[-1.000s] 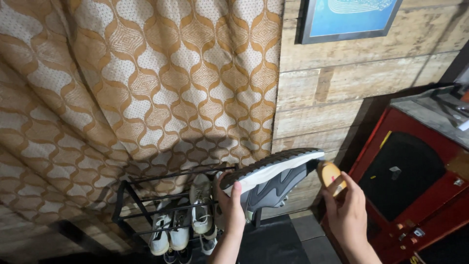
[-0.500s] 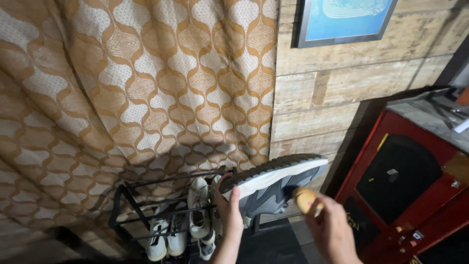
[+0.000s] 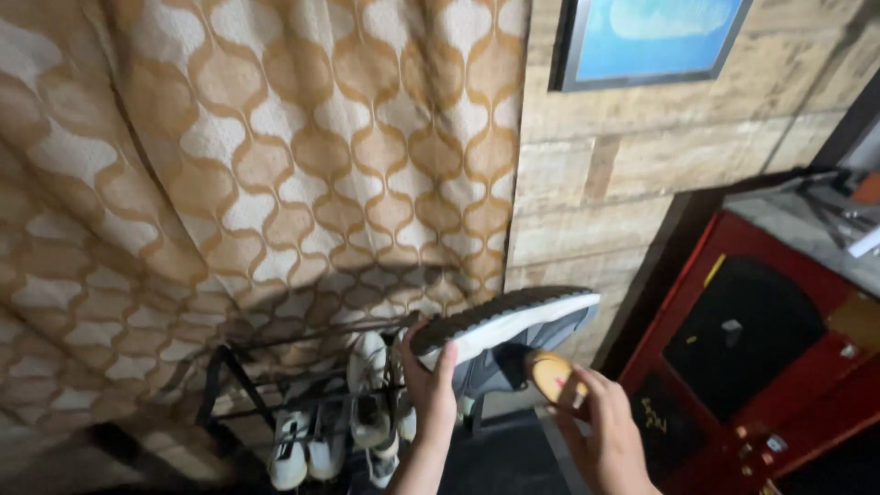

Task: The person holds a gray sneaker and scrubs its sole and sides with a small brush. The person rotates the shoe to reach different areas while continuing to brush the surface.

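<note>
We see a black metal shoe rack (image 3: 240, 385) standing low against the patterned curtain (image 3: 257, 174) — thin bars, open tiers. On it sit white sneakers (image 3: 371, 367), toes pointing down and outward; more white pairs (image 3: 307, 451) rest on the lower bars. Beneath the rack lies a dark floor (image 3: 500, 463) — dim, hard to make out.

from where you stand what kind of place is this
Probably a home entryway or shoe corner. A black shoe rack with white sneakers stands before a patterned orange curtain, beside a wood-plank wall with a framed picture. The left hand holds a grey shoe.
</note>
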